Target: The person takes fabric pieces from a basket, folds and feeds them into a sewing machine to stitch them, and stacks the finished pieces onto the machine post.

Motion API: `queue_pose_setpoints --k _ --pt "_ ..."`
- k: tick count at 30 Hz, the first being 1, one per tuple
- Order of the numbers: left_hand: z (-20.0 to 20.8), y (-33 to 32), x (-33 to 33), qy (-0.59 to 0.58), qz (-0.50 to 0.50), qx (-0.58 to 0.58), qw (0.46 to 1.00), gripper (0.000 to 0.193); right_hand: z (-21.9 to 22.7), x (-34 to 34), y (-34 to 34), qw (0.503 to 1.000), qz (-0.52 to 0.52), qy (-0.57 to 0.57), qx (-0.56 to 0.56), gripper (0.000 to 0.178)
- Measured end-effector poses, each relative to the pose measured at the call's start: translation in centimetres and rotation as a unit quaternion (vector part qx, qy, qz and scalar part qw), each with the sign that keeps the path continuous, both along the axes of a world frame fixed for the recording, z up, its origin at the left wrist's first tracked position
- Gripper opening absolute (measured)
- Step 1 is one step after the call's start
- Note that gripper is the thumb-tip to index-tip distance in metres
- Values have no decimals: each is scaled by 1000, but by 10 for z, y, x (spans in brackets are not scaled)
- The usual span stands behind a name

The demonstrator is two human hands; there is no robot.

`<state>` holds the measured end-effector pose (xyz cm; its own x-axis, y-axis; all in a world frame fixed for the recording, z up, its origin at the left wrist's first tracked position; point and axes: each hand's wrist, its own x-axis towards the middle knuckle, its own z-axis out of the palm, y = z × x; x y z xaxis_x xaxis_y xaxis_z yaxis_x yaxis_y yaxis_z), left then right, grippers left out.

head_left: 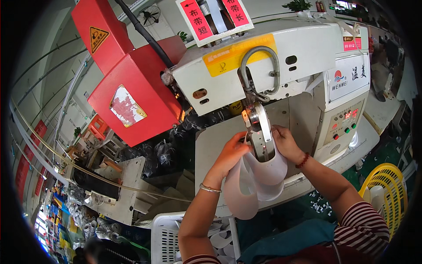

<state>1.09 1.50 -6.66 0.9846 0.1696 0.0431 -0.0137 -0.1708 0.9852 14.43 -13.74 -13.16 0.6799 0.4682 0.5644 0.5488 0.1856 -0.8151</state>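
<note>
A pale white shoe upper (269,174), curved at its toe, wraps round the narrow metal head (260,132) of the machine, its open side toward the head. My right hand (286,143) grips its right edge, thumb and fingers closed beside the head. On the other side my left hand (233,153) has its fingers closed on the left edge, close to the metal. A second white shoe upper (239,193) hangs below my left hand, overlapping the first; I cannot tell whether the two are joined. My left fingertips are partly hidden behind the head.
Above my hands reaches the machine's beige arm (303,55), with a red housing (145,88) at its left. A control panel (343,123) stands at right. Below lies a white basket (165,240) of similar pieces; a yellow basket (387,185) stands at lower right.
</note>
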Motion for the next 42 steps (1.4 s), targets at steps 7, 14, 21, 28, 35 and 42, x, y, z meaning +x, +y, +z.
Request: queue_pose_setpoints --k 7,14,21,28,35,42 --pt "-43 2 11 -11 3 -18 1000 47 -14 -2 2 996 -51 -21 -64 24" --pt "-53 -1 13 -15 13 -21 1000 43 -14 -5 -1 986 -84 -55 -130 26" --pt "-50 -9 -44 -134 158 242 948 18 -5 -31 -44 977 -129 -122 -117 11" --pt "33 -66 -94 -236 80 190 950 21 29 -105 -54 977 185 -102 -35 17" --pt "48 -61 -71 -251 118 65 959 19 52 -115 -41 759 535 356 -100 22" --pt "29 -43 -85 -69 42 -174 981 56 51 -100 -40 845 392 364 2 18"
